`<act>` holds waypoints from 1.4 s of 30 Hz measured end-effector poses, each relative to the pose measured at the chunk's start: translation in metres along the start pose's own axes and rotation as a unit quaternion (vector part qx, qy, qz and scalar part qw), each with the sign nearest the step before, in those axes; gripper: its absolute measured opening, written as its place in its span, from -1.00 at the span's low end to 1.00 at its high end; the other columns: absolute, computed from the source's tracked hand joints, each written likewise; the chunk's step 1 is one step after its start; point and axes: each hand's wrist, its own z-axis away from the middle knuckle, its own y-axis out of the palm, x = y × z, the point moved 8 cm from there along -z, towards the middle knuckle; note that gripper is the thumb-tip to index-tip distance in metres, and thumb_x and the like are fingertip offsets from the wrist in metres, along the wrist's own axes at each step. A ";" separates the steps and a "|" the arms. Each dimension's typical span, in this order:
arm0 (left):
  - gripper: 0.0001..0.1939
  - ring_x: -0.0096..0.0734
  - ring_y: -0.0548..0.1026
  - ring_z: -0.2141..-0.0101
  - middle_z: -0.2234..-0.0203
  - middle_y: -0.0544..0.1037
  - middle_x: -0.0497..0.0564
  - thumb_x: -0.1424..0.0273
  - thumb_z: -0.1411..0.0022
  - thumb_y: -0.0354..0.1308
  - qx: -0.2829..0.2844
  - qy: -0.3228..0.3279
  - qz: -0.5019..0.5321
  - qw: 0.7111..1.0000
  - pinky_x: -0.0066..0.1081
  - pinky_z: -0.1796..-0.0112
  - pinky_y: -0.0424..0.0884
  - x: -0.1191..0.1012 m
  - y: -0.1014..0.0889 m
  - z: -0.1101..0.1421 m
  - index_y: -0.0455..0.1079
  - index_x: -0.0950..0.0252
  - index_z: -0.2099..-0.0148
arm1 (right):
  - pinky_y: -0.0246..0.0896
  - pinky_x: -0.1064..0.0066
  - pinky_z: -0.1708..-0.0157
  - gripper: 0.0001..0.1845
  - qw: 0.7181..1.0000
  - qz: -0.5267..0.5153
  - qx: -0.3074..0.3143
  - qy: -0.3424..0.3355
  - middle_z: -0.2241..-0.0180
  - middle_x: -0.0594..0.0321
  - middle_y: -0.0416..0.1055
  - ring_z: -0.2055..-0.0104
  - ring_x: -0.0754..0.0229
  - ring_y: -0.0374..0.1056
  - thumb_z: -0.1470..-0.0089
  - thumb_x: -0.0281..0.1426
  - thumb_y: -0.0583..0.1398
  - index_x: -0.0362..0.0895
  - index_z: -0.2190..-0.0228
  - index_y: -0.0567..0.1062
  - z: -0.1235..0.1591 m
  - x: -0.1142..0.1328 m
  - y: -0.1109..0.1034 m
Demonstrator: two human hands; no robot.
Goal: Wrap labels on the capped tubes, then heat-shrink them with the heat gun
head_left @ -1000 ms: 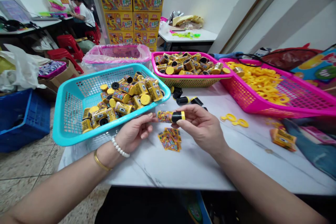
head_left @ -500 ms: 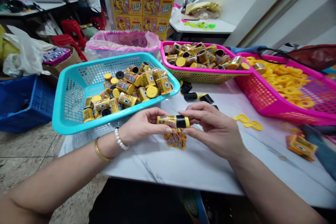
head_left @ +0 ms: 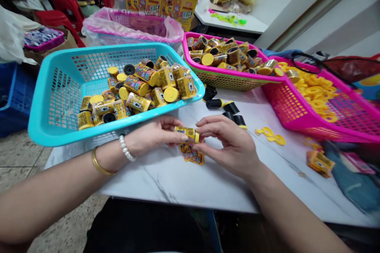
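A small printed yellow tube [head_left: 183, 130] lies sideways between my hands, above the table. My left hand [head_left: 160, 131] is closed around its label end. On the yellow-capped end, the fingers and thumb of my right hand [head_left: 233, 142] pinch from the other side. Little black of the tube's inner part shows beside the cap. Under my hands, several flat printed packets [head_left: 192, 155] rest on the marbled table [head_left: 208, 189]. Just behind them, a turquoise basket [head_left: 38, 114] contains many similar tubes. Black cylinders with yellow ends [head_left: 231, 107] lie past my right hand.
A pink basket [head_left: 225, 72] of more tubes stands behind, beside another pink basket [head_left: 285, 112] of yellow ring pieces. Loose yellow rings [head_left: 270, 136] and a printed packet [head_left: 320, 163] lie to the right. Stacked yellow cartons [head_left: 145, 0] and a blue crate [head_left: 18, 102] are farther off.
The black section between label and cap has gone from sight, and the tube looks shorter. Both hands remain on it. The view has shifted, with the baskets now lower-left and closer.
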 end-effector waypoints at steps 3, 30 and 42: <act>-0.66 -0.50 0.45 0.43 0.39 0.54 0.01 0.41 0.02 0.40 -0.024 0.017 0.025 0.999 -0.48 0.37 0.34 0.001 0.002 0.000 0.44 0.38 0.19 | 0.50 0.33 0.30 -0.76 0.998 0.044 -0.020 -0.046 0.25 0.17 0.53 0.25 0.16 0.50 -0.03 -0.50 0.34 0.00 0.23 0.54 0.001 0.014 0.000; -0.52 -0.60 0.35 0.74 0.67 0.48 -0.06 -0.04 -0.14 0.26 0.078 -0.027 0.074 0.994 -0.62 0.73 0.18 0.006 0.018 0.001 0.33 0.32 0.35 | 0.52 0.41 0.62 -0.78 0.938 -0.300 0.025 0.170 0.30 0.26 0.40 0.57 0.29 0.48 -0.02 -0.33 0.39 0.10 0.21 0.67 0.011 -0.020 0.027; -0.51 -0.62 0.34 0.76 0.68 0.50 -0.05 -0.01 -0.05 0.35 0.082 -0.084 0.107 0.987 -0.64 0.76 0.16 0.018 0.018 0.000 0.40 0.37 0.39 | 0.53 0.42 0.45 -0.89 0.981 -0.163 -0.046 0.090 0.34 0.22 0.41 0.36 0.25 0.44 0.01 -0.37 0.40 0.05 0.35 0.68 0.009 -0.008 0.011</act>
